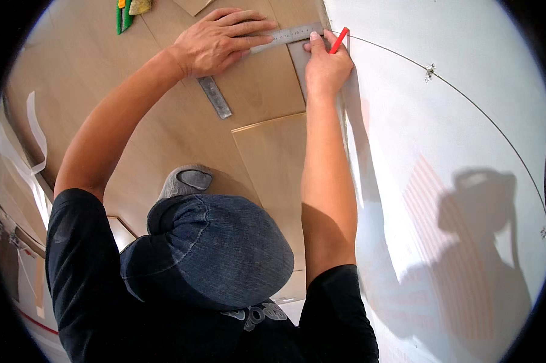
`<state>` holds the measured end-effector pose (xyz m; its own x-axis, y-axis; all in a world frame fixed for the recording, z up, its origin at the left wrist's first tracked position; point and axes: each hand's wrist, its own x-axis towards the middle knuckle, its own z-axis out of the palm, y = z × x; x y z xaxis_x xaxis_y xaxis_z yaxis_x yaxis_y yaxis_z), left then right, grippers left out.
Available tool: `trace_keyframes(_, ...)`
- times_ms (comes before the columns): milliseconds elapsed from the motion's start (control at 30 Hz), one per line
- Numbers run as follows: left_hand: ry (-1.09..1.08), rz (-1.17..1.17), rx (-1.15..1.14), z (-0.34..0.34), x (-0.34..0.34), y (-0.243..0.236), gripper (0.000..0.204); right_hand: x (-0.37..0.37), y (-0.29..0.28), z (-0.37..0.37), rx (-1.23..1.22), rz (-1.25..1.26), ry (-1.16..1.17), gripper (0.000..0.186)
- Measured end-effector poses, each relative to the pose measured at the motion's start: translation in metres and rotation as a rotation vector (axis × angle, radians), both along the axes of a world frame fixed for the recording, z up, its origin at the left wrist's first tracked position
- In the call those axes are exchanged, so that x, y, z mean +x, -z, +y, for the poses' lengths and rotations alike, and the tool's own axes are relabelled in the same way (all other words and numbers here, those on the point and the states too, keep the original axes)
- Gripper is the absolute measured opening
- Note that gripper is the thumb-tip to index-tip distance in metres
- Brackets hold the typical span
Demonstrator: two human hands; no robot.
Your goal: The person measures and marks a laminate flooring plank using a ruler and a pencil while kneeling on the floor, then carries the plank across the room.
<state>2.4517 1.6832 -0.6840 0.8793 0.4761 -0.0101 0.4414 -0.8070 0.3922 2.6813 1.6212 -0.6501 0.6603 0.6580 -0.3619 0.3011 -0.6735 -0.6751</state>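
Note:
A steel square lies across a wood-look floor plank beside the wall. My left hand rests palm down over the square's corner, fingers stretched out flat along its marked arm. The shorter arm sticks out below the palm. In my right hand, at the far end of the square near the wall, is a slim red pencil or marker. Its tip is hidden by the fingers. The right thumb sits against the square's end.
A green utility knife lies at the top left near a yellowish lump. Another plank sits nearer me, by my bent denim knee and grey-socked foot. The white wall rises at right, with a thin cable along it.

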Motion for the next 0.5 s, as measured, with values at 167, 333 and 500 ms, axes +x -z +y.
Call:
trace_keyframes(167,0.004,-0.005,-0.01,0.0,0.002,-0.004,0.046,0.003,0.006,-0.004,0.061,0.017,-0.015,0.037)
trace_keyframes(333,-0.013,0.01,-0.038,-0.003,0.009,-0.003,0.047,0.004,-0.002,0.0,0.032,-0.026,-0.023,0.037)
trace_keyframes(500,-0.02,-0.002,-0.035,0.0,0.013,0.0,0.045,0.008,0.005,0.001,0.067,0.024,0.012,0.035)
